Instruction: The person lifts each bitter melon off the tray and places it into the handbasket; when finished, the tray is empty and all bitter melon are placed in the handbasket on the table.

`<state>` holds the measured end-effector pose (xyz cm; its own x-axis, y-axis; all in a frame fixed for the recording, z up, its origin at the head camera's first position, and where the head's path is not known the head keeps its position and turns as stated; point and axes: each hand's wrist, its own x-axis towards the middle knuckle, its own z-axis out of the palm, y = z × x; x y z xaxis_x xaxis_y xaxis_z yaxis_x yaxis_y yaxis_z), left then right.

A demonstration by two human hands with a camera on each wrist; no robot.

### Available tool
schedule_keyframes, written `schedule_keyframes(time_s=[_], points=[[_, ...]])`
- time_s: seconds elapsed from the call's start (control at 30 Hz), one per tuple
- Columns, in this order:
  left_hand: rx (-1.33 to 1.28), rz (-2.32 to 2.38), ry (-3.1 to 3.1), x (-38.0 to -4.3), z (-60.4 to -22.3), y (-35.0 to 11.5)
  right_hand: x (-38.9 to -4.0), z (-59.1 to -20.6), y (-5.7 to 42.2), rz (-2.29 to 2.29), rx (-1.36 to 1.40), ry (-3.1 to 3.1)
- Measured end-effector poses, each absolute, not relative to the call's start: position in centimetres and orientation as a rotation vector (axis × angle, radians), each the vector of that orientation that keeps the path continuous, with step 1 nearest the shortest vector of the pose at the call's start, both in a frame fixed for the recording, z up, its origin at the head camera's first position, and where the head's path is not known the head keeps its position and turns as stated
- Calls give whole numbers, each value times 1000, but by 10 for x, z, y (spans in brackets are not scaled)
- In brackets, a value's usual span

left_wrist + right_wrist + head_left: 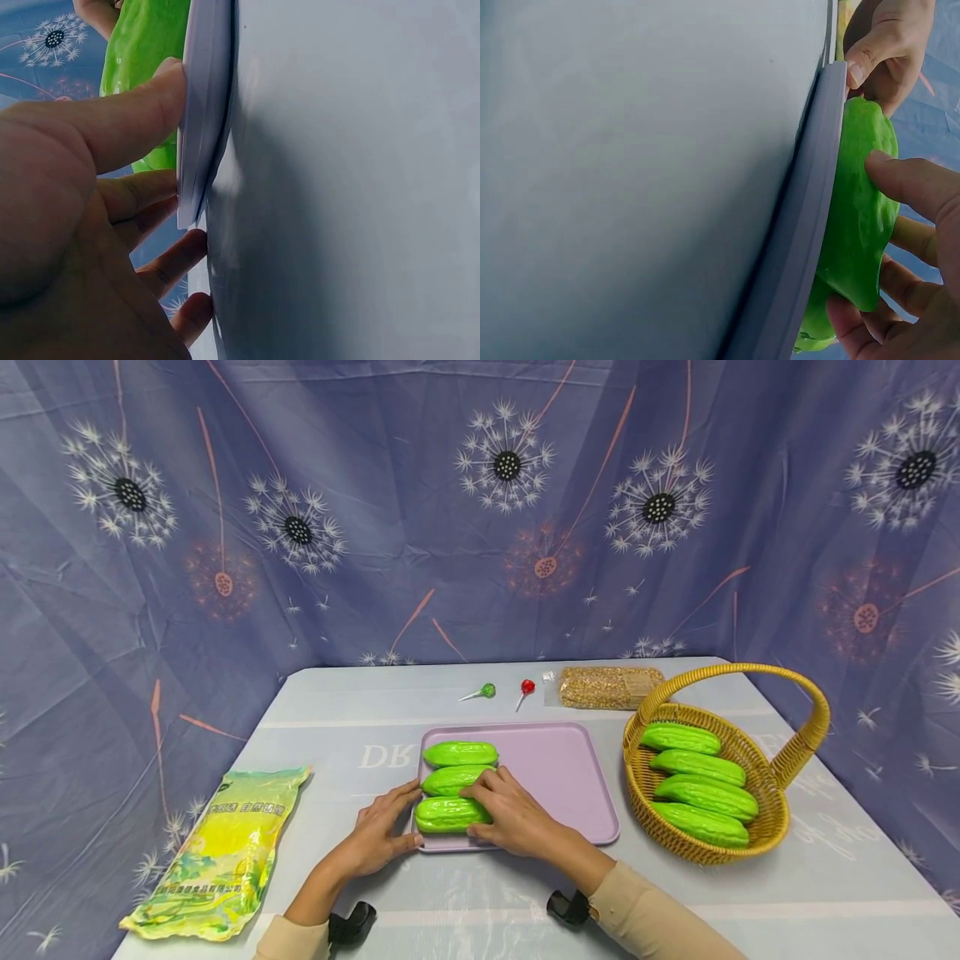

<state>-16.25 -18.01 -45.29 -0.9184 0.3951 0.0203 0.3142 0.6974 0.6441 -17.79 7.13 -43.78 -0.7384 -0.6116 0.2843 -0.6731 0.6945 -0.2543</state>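
Observation:
Three bright green bitter melons lie side by side along the left part of a lilac tray [555, 777]. My right hand [517, 814] grips the nearest bitter melon [450, 815] at its right end, thumb on the near side and fingers over the far side. Behind it are the middle bitter melon [450, 780], partly covered by my right fingers, and the far bitter melon [461, 753]. At the tray's left edge, my left hand [377, 835] rests with fingers spread. Its thumb touches the tray rim [196, 112] in the left wrist view.
Right of the tray stands a wicker basket [639, 806] with a tall handle and several bitter melons inside. A yellow-green printed bag [225, 852] lies at the left. Along the back are a green lollipop [488, 690], a red lollipop [527, 686] and a clear bag of grain [607, 687].

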Motion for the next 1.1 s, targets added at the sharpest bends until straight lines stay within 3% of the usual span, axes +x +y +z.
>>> schedule_keyframes(time_s=[0.5, 1.1], points=[[610, 1022, 2804, -162, -453, -181, -169, -419, 88, 634, 1006, -2713], [606, 1023, 2817, -161, -454, -180, -158, -393, 141, 708, 872, -2585]])
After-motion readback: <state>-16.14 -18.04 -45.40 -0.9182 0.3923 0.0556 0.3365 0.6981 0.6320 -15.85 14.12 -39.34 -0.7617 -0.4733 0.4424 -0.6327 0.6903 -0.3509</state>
